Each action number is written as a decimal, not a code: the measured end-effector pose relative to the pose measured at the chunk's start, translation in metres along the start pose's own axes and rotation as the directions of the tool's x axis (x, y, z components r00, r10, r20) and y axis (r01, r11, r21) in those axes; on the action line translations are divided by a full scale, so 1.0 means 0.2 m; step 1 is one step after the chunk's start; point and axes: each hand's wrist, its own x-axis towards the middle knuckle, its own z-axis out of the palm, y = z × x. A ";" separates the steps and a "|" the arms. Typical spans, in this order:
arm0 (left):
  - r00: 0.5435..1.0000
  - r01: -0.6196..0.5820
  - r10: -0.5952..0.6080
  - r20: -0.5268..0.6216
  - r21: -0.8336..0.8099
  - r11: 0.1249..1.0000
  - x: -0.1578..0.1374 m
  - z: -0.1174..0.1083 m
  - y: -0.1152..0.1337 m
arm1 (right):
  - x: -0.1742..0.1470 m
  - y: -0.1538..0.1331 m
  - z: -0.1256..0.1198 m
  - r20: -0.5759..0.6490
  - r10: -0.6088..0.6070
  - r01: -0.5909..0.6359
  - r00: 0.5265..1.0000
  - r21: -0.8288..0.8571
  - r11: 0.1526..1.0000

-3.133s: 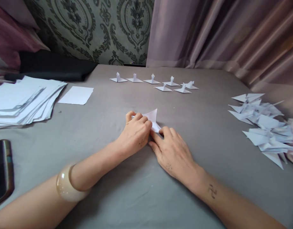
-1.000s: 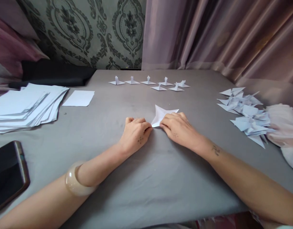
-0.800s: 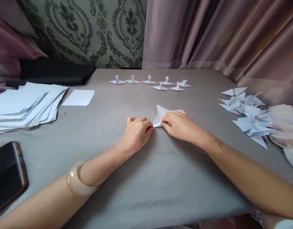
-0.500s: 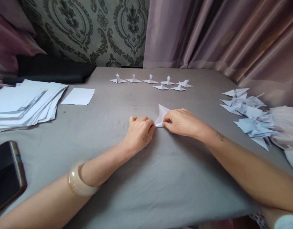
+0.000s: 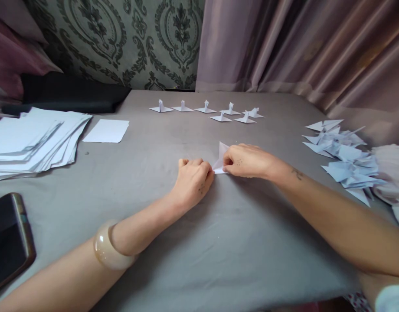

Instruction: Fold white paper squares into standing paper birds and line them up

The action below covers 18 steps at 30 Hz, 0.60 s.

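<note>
A partly folded piece of white paper (image 5: 221,152) rests on the grey tablecloth between my hands, one pointed flap standing up. My left hand (image 5: 194,182) is closed, thumb and fingertips pinching the paper's left corner. From the other side, my right hand (image 5: 248,160) grips the raised flap and the lower edge with curled fingers. Both hands hide part of the folds. Beyond them, several folded paper figures (image 5: 206,107) stand in two uneven rows.
At left lie a stack of white paper (image 5: 33,136), a single square sheet (image 5: 106,131) and a phone (image 5: 12,242). A black folded cloth (image 5: 72,92) is at the back left. Folded paper pieces (image 5: 345,151) are heaped at right beside a pale cloth bundle (image 5: 390,169).
My right hand has shifted slightly along the paper, fingers curling tighter, and the raised flap looks narrower. My left hand stays at the left corner.
</note>
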 end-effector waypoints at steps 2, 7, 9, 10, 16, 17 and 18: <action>1.000 0.011 -0.011 0.002 -0.024 1.000 0.00 0.00 0.00 | 0.01 0.00 0.00 0.004 -0.040 0.040 0.999 -0.044 0.998; 1.000 0.029 -0.029 -0.006 -0.065 0.997 0.01 0.00 0.00 | 0.03 0.00 -0.01 0.014 -0.078 0.079 0.997 -0.111 0.991; 1.000 0.028 -0.029 -0.005 -0.068 0.997 0.01 0.00 0.00 | 0.03 -0.01 -0.01 0.026 -0.064 0.067 0.998 -0.116 0.991; 1.000 0.030 -0.030 0.000 -0.070 0.997 0.01 -0.01 0.00 | 0.03 -0.01 -0.02 0.034 -0.055 0.059 0.998 -0.117 0.991; 0.999 0.041 -0.041 0.007 -0.068 0.997 0.01 -0.01 0.00 | 0.04 -0.03 -0.05 0.086 -0.023 0.032 0.996 -0.113 0.993; 0.999 0.039 -0.039 0.002 -0.066 0.997 0.01 0.00 0.00 | 0.04 -0.04 -0.05 0.087 -0.020 0.030 0.996 -0.116 0.993; 0.999 0.036 -0.037 -0.005 -0.065 0.997 0.01 0.00 0.00 | 0.05 -0.04 -0.05 0.087 -0.016 0.027 0.996 -0.121 0.992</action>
